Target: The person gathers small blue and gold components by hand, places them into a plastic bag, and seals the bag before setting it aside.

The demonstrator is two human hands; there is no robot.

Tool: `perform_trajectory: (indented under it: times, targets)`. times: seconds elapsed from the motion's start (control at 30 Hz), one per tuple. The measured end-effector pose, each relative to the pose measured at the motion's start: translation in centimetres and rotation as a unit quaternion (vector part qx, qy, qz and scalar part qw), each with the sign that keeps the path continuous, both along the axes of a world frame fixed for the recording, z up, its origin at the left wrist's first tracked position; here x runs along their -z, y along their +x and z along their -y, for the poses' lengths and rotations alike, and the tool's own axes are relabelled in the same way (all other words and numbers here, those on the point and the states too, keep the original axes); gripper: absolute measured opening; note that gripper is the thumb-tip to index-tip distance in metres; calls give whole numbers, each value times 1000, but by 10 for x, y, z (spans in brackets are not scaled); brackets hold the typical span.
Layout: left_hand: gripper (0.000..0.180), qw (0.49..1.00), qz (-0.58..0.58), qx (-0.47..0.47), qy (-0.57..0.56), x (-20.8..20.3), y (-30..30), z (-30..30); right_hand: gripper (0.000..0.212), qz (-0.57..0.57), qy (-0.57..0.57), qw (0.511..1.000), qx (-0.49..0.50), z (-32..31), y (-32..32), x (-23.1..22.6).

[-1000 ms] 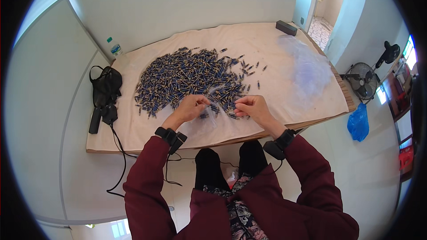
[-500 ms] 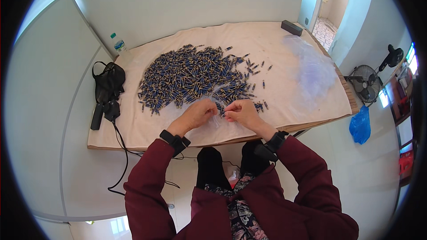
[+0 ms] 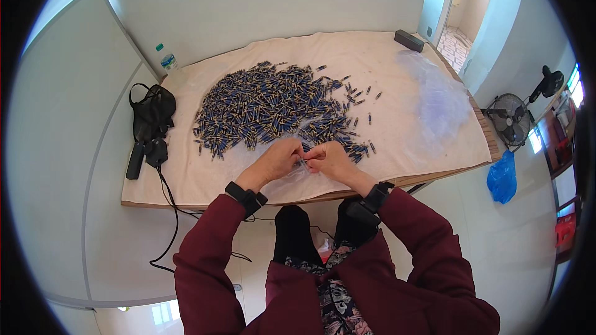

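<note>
The left hand (image 3: 279, 159) pinches a clear plastic bag (image 3: 289, 177). Just beside, the right hand (image 3: 334, 161) pinches too — on what, I cannot tell. Blue-and-gold cylinders (image 3: 264, 107) lie heaped beyond.

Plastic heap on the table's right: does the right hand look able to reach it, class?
Probably yes: mostly flat cloth and some loose pieces lie between the right hand and the plastic heap, though that hand seems occupied.
</note>
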State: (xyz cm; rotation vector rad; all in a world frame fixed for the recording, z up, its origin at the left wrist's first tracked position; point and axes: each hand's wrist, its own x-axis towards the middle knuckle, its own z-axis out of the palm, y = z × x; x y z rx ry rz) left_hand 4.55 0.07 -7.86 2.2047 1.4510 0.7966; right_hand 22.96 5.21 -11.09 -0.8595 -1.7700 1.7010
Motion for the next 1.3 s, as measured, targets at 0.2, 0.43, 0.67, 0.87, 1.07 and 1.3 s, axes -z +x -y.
perform_trajectory:
  times: [0.2,0.43,0.67,0.87,1.07,1.3]
  targets:
    - [8,998,53,-24,-30,4,-4,0,13,56,224,973,28,5,-8,2]
    - [14,985,107,-100,-85,13,-28,6,13,76,285,955,32,8,-10,2]
    - [18,985,43,-78,-150,9,-36,8,13,77,291,953,44,11,-11,2]
    - [19,987,17,-71,-141,8,-38,7,14,112,292,949,48,14,-12,-2]
    - [18,987,24,-61,-148,7,-36,6,12,131,300,945,21,8,-8,-7]
    - [16,987,35,-61,-143,10,-40,7,12,78,242,967,-36,2,-4,-10]
